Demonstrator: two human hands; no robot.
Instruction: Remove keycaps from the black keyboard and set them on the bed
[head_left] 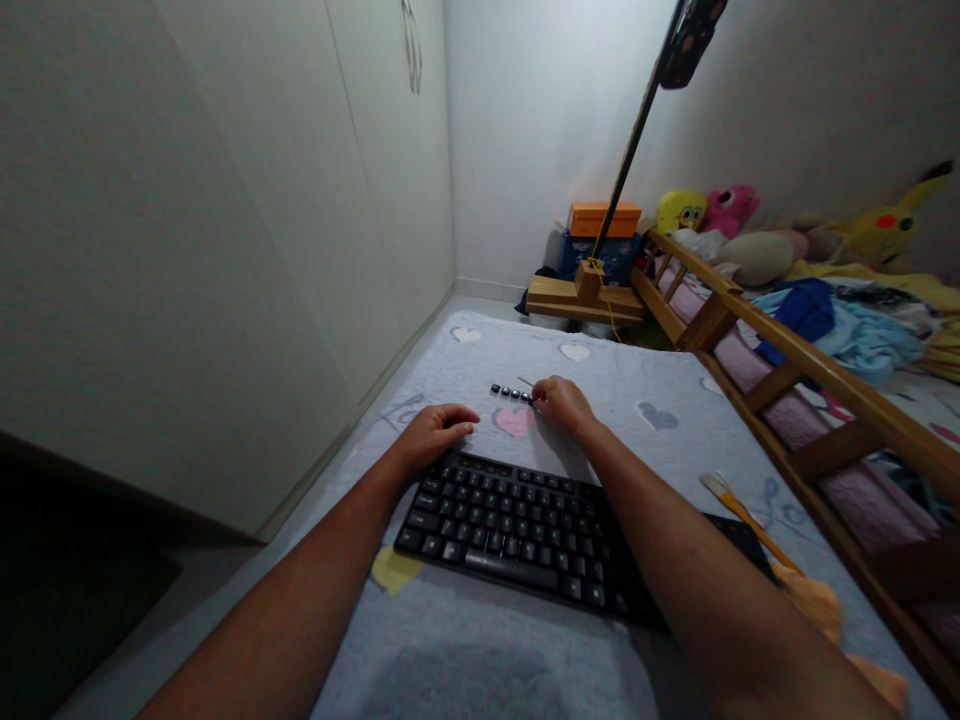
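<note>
A row of several small dark keycaps (505, 391) lies on the light blue cloth beyond the keyboard. At its right end my right hand (562, 403) has its fingers pinched on a keycap, which they mostly cover. A thin rod (525, 381) shows beside those fingertips; whether it is held or lying there I cannot tell. My left hand (437, 434) rests by the top left corner of the black keyboard (502, 520), thumb and fingers apart, holding nothing. My right forearm hides part of the keyboard's right side.
A brush (731, 505) with an orange handle and an orange cloth (814, 600) lie at the right. A wooden bed rail (795, 365) runs along that side, a white cabinet (285, 200) along the left. Beyond stands a pole on a wooden base (589, 290).
</note>
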